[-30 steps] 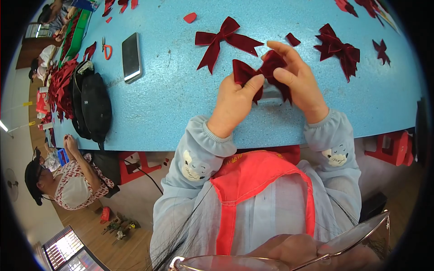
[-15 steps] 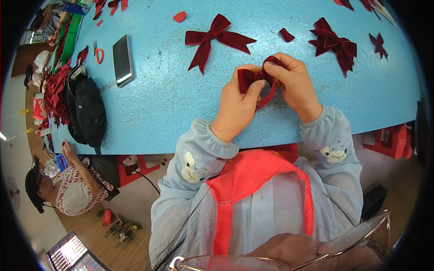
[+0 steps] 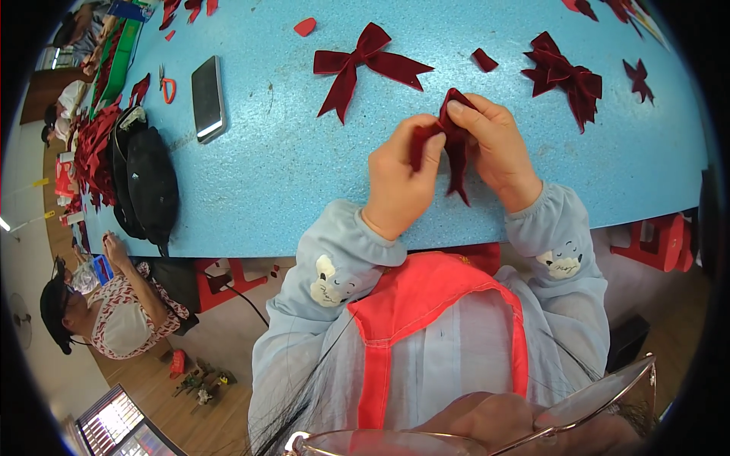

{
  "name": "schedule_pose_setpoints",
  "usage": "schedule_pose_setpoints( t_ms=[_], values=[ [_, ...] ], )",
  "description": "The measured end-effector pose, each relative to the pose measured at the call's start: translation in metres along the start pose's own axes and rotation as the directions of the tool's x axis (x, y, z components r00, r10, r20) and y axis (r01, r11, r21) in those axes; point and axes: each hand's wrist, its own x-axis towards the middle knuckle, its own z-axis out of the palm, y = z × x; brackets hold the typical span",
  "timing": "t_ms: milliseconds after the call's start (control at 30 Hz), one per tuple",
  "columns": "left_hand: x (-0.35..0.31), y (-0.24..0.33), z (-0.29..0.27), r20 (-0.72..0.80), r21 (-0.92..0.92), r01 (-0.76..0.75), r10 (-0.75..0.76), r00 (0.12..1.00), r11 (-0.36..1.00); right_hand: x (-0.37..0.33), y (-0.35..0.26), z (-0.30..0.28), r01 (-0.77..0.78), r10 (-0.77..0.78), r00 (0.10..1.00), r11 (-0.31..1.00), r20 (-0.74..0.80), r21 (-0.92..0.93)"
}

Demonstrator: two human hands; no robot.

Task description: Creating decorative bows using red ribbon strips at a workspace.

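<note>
Between my hands, just above the blue table, is a dark red velvet bow [image 3: 456, 156] with a forked tail hanging down. My left hand [image 3: 403, 171] pinches its left loop between thumb and fingers. Thumb and fingers of my right hand [image 3: 498, 148] grip the upper right part. Its middle is partly covered by my fingertips. Beyond my hands a finished-looking velvet bow [image 3: 361, 61] with two tails lies flat. A layered bow [image 3: 561, 80] lies farther right, and a small velvet scrap [image 3: 484, 60] sits between these two.
The blue table [image 3: 266, 190] holds a smartphone [image 3: 208, 99], orange-handled scissors [image 3: 168, 90], a black bag [image 3: 148, 182] and a heap of red velvet pieces [image 3: 93, 159] at left. A small bow piece [image 3: 638, 80] lies far right. Another person [image 3: 125, 315] sits at the left; a red stool [image 3: 660, 242] stands at right.
The velvet between my hands has turned: the curved strip beneath it now hangs as a forked tail, and the left loop is more hidden behind my left fingers. Both hands keep their grip.
</note>
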Motion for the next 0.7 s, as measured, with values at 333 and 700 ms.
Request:
schedule_pose_setpoints(
  t_ms=[333, 700],
  values=[
    [0.023, 0.012, -0.029, 0.212, -0.282, 0.483, -0.437, 0.874, 0.829, -0.002, -0.006, -0.001, 0.164, -0.145, 0.986, 0.908, 0.079, -0.385],
    [0.02, 0.009, -0.02, 0.089, -0.092, 0.317, -0.31, 0.947, 0.944, 0.002, 0.001, -0.002, 0.018, -0.008, 0.993, 0.996, 0.115, -0.083]
  ],
)
